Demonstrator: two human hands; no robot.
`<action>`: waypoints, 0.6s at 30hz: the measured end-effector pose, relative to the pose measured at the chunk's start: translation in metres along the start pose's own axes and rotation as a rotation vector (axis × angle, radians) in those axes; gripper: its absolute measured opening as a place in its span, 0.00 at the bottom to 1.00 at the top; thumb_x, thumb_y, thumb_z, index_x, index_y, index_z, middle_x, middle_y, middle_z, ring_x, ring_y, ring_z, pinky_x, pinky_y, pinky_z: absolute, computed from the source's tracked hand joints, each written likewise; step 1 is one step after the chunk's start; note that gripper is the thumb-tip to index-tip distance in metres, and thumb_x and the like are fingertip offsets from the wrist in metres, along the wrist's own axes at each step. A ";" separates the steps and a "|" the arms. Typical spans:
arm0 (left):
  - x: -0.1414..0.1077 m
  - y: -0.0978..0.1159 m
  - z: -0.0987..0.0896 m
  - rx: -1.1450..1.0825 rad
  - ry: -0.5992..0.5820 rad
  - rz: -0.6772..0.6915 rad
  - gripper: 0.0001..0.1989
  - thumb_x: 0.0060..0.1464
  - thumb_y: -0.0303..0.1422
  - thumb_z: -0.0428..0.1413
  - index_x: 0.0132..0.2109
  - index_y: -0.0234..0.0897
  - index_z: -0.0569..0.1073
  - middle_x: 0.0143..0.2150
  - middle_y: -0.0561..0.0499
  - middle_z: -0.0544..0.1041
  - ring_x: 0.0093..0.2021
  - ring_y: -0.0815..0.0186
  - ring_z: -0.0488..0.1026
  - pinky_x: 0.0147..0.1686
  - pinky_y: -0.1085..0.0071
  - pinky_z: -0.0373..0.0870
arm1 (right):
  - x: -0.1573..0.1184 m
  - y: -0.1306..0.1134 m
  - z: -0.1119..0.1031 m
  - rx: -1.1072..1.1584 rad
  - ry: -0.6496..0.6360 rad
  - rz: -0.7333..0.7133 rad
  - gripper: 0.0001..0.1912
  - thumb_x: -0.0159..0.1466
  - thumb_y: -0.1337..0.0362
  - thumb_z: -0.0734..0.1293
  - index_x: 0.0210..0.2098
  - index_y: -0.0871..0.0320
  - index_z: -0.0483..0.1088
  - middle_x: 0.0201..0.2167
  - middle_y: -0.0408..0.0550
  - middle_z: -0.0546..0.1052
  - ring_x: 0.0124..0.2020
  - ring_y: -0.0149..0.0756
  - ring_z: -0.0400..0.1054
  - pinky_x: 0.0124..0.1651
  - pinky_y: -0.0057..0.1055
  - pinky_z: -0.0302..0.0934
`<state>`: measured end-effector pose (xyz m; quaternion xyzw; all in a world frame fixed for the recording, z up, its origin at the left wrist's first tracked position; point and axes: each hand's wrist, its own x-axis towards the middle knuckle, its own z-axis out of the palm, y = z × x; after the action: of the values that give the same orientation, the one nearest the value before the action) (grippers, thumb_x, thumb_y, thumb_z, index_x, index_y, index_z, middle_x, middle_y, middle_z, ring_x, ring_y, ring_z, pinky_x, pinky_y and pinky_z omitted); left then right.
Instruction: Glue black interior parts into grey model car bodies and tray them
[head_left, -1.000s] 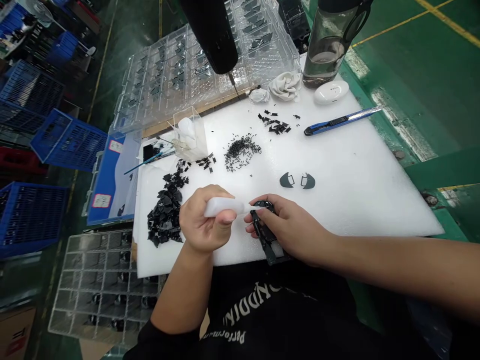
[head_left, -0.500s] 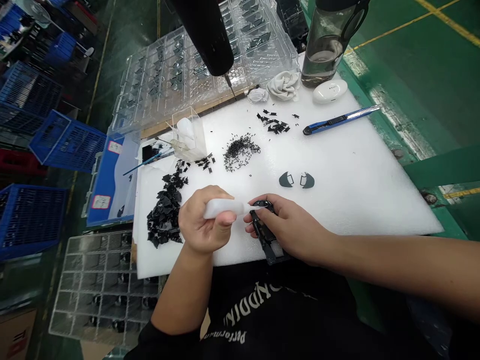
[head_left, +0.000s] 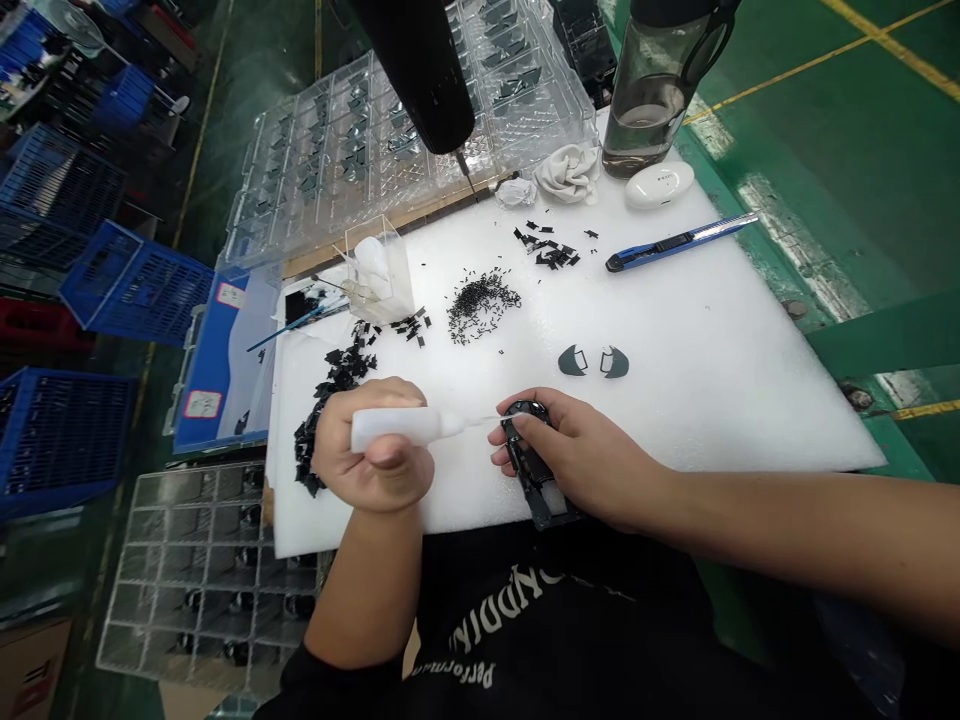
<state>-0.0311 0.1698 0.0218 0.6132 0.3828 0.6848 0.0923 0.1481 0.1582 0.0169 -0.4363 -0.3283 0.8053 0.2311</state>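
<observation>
My left hand (head_left: pixel 375 450) is closed round a white squeeze bottle (head_left: pixel 397 428) with a thin, pale nozzle. The bottle lies almost level, its tip pointing right at the upper end of a glossy black plastic part (head_left: pixel 534 470). Whether the tip touches the part I cannot tell. My right hand (head_left: pixel 577 445) grips that part near the front edge of the white foam board (head_left: pixel 705 400), fingers partly hidden behind it. Beyond my right hand, two small dark grey curved pieces (head_left: pixel 615 362) lie side by side on the board.
Black scraps (head_left: pixel 345 370) are heaped at the left, with tiny black bits (head_left: pixel 480 300) mid-board. A black electric screwdriver (head_left: pixel 427 90) hangs overhead. A blue utility knife (head_left: pixel 682 240), a white oval case (head_left: pixel 660 186) and a water bottle (head_left: pixel 649 110) stand right. Behind is a clear compartment tray (head_left: pixel 300 150).
My left hand has drawn the squeeze bottle to the left, away from the black plastic part, showing more of its nozzle. My right hand and the part stay nearly in place.
</observation>
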 end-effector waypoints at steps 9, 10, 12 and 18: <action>-0.003 -0.002 -0.018 0.081 -0.192 0.032 0.16 0.57 0.46 0.59 0.35 0.35 0.75 0.26 0.52 0.73 0.22 0.70 0.70 0.19 0.74 0.67 | -0.002 -0.001 -0.002 0.015 0.032 0.016 0.08 0.73 0.60 0.58 0.45 0.55 0.67 0.39 0.48 0.80 0.38 0.38 0.76 0.41 0.36 0.73; -0.004 -0.003 -0.018 0.086 -0.205 0.047 0.16 0.57 0.45 0.60 0.36 0.35 0.75 0.26 0.51 0.73 0.22 0.70 0.70 0.19 0.74 0.67 | -0.003 -0.002 -0.002 0.013 0.034 0.017 0.08 0.73 0.60 0.58 0.45 0.55 0.67 0.39 0.48 0.80 0.37 0.38 0.76 0.41 0.36 0.73; -0.005 -0.004 -0.017 0.102 -0.220 0.093 0.15 0.58 0.44 0.60 0.35 0.34 0.75 0.25 0.51 0.73 0.22 0.70 0.70 0.20 0.74 0.66 | -0.003 -0.002 -0.001 0.005 0.038 0.020 0.09 0.73 0.60 0.58 0.45 0.55 0.67 0.39 0.49 0.80 0.37 0.38 0.76 0.40 0.35 0.73; -0.004 -0.004 -0.014 0.162 -0.250 0.143 0.14 0.58 0.43 0.59 0.36 0.35 0.75 0.25 0.51 0.73 0.23 0.69 0.70 0.21 0.73 0.67 | -0.002 0.000 -0.003 -0.011 0.032 0.007 0.10 0.72 0.57 0.59 0.46 0.54 0.67 0.40 0.49 0.80 0.38 0.39 0.77 0.42 0.36 0.73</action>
<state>-0.0448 0.1646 0.0169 0.7248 0.3774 0.5750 0.0405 0.1512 0.1579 0.0165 -0.4515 -0.3276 0.7972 0.2309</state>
